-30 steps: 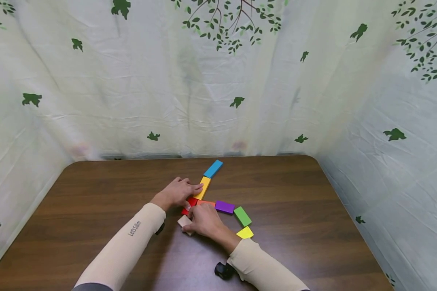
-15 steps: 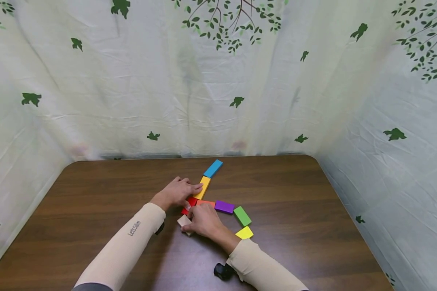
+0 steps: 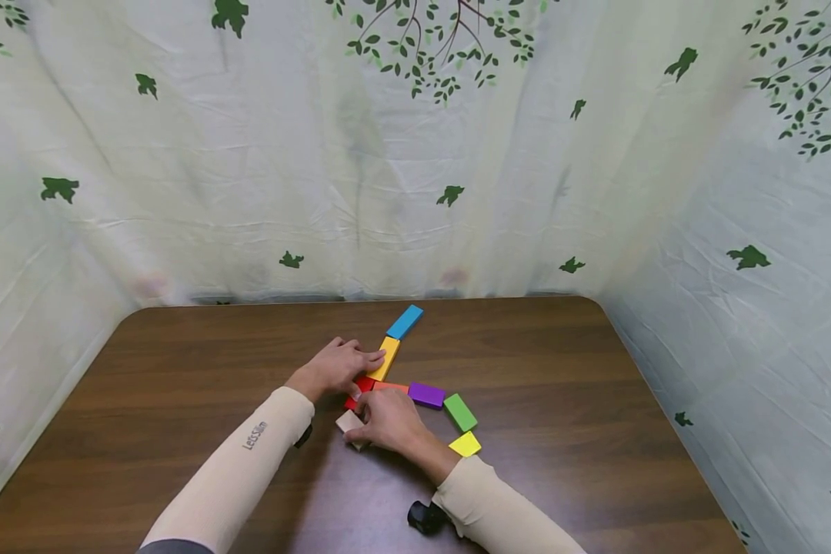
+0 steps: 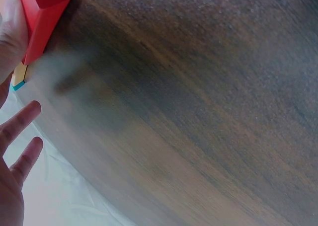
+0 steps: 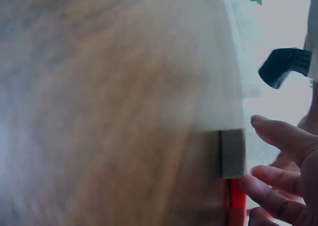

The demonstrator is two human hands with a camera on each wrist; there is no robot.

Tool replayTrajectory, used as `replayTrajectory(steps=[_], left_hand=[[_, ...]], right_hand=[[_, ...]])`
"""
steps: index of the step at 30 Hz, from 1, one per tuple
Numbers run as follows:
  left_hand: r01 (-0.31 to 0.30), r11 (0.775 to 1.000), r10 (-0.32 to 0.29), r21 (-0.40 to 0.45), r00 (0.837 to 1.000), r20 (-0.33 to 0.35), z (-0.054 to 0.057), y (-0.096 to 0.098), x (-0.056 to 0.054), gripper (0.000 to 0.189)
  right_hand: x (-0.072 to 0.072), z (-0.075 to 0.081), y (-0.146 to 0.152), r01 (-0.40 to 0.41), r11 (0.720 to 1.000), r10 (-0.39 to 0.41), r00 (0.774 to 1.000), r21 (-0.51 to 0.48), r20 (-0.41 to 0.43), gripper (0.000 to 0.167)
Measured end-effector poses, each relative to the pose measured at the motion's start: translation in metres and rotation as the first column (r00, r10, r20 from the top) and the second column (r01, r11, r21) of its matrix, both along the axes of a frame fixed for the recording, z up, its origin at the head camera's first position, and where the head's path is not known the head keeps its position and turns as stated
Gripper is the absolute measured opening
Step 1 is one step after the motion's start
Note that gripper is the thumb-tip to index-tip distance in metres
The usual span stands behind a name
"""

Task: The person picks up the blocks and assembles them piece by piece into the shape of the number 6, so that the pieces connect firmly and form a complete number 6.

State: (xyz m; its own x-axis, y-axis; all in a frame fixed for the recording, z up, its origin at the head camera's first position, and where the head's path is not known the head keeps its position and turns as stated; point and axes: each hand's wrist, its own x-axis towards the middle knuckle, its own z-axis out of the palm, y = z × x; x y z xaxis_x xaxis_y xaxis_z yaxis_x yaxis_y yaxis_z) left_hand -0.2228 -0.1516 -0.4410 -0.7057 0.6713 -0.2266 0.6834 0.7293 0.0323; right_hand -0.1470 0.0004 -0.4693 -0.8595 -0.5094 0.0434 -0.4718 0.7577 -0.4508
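Coloured blocks lie end to end in a bent line on the table. My left hand [image 3: 335, 368] reaches over the amber block [image 3: 390, 355] and the red block [image 3: 364, 385]. In the left wrist view its thumb lies against the red block [image 4: 44, 17], and the other visible fingers are straight and spread. My right hand [image 3: 393, 419] curls over the pale wooden block [image 3: 349, 421], thumb and a finger about its two ends. The right wrist view has this wooden block [image 5: 232, 154] touching or nearly touching the red one. Part of the orange block [image 3: 392, 387] is hidden behind my right hand.
A blue block [image 3: 405, 322] is at the far end of the line. To the right are a purple block [image 3: 426, 395], a green block [image 3: 461, 412] and a yellow block [image 3: 466, 444]. A white leaf-printed curtain [image 3: 360, 192] surrounds the wooden table [image 3: 561, 369].
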Motion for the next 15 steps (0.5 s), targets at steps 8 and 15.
replayTrajectory(steps=[8, 15], left_hand=[[0.011, 1.000, -0.011, 0.007, 1.000, -0.003, 0.001, -0.001, 0.001, 0.080], [-0.019, 1.000, 0.019, -0.012, 0.999, 0.032, 0.001, 0.001, 0.000, 0.080]], right_hand=[[-0.005, 0.010, 0.023, -0.085, 0.992, 0.089, 0.995, -0.095, 0.044, 0.029], [-0.009, 0.015, 0.053, -0.156, 0.981, 0.165, 0.984, -0.112, 0.073, 0.035]])
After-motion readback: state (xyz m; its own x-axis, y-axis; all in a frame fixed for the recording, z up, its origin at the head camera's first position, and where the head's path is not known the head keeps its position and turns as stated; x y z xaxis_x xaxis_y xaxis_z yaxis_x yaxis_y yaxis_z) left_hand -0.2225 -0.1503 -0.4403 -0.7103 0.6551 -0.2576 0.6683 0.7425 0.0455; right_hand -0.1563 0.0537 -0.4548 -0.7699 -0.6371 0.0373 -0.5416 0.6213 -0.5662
